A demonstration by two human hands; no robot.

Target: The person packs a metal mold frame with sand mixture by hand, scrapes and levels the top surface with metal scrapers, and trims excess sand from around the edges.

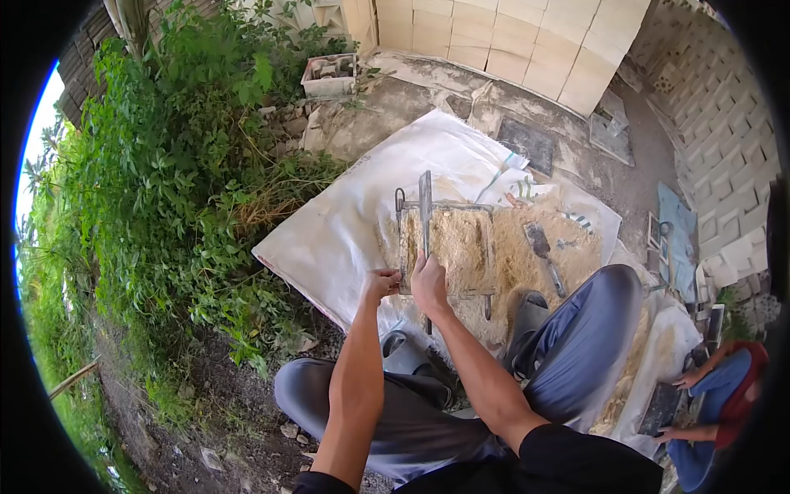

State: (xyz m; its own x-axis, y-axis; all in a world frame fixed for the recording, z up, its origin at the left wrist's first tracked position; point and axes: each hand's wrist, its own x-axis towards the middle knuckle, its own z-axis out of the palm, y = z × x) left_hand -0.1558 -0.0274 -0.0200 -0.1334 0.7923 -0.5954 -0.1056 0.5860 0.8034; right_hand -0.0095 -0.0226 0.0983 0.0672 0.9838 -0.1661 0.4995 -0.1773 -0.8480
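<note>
A rectangular mould frame [492,239] lies on the white sheet, filled with a crumbly tan sand-like mix [461,247]. My right hand [429,284] is wrapped round a long flat metal bar [425,202], which lies lengthwise over the left part of the mould. At the mould's lower left corner, my left hand [381,285] has its fingers closed on the frame edge; the exact grip is partly hidden. To the right, a trowel [539,243] rests on loose tan mix [514,239], its handle toward my knee.
Under the mould spreads a white woven sheet [329,235]. Leafy plants [181,181] crowd the left side. A white crate [329,86] stands at the back, near a tiled wall [502,37]. At lower right, another person [728,395] holds a dark flat piece [661,409].
</note>
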